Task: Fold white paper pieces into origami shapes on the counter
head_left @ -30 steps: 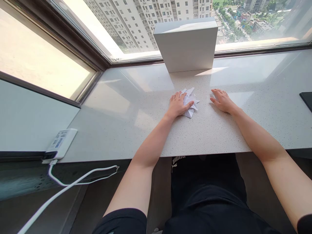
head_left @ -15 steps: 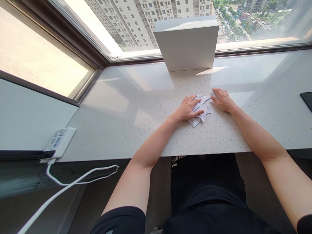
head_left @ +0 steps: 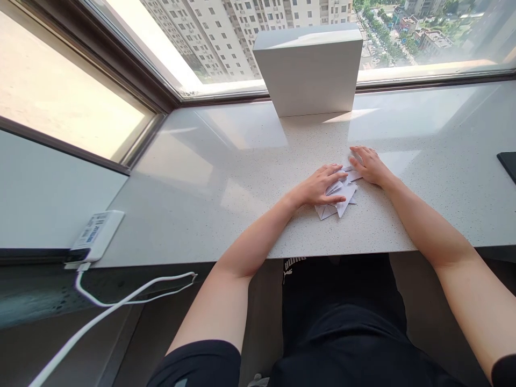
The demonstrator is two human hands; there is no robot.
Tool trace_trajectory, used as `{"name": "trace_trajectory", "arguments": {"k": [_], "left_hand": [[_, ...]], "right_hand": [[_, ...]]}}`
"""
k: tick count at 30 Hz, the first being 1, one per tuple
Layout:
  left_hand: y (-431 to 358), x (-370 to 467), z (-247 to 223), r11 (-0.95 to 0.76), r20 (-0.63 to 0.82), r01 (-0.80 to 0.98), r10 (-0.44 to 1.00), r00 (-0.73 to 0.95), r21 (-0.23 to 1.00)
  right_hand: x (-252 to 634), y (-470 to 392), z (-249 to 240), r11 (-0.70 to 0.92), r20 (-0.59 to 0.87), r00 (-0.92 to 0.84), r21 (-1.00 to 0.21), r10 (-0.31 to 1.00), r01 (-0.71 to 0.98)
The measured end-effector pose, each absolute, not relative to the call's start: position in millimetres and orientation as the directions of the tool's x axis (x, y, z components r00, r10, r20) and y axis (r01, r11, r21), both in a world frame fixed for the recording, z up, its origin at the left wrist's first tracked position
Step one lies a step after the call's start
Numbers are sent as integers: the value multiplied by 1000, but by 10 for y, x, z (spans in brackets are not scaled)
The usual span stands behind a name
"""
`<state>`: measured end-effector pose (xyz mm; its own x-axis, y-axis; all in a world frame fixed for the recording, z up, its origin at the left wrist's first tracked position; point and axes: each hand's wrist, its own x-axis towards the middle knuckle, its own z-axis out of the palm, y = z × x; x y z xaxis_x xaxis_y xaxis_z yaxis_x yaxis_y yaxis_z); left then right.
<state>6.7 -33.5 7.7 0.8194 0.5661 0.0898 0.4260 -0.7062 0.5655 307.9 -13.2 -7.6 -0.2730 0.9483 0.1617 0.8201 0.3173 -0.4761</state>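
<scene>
Several folded white papers (head_left: 345, 196) lie in a loose, overlapping pile on the speckled white counter (head_left: 242, 226). Resting over the pile's left side is my left hand (head_left: 322, 185), its fingers spread and its palm covering part of the paper. At the pile's upper right, my right hand (head_left: 368, 165) lies on the counter with fingers stretched out and the thumb side touching the edge of a folded piece. Neither hand is closed around a paper. How many pieces are under the left palm is hidden.
A large white box (head_left: 312, 78) stands upright against the window beyond the hands. At the left counter edge sits a white power bank (head_left: 97, 236) with a white cable (head_left: 121, 303) hanging from it. A dark flat object (head_left: 508, 164) lies at the far right.
My left hand has slid right and slightly toward me, and the paper pile has shifted the same way, closer to my right hand. The right hand has barely moved.
</scene>
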Motion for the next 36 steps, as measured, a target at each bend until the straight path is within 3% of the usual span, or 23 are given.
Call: {"name": "trace_trajectory", "arguments": {"k": [12, 26, 36], "left_hand": [[-235, -109, 164, -652, 202, 429, 666, 718, 625], [-168, -170, 169, -632, 123, 530, 700, 703, 565], [-118, -160, 62, -659, 263, 452, 697, 667, 601]], "right_hand": [[2948, -258, 70, 451, 249, -377, -530, 892, 718], [2953, -177, -80, 521, 290, -439, -584, 850, 622], [2960, -172, -96, 529, 308, -436, -596, 846, 605]]}}
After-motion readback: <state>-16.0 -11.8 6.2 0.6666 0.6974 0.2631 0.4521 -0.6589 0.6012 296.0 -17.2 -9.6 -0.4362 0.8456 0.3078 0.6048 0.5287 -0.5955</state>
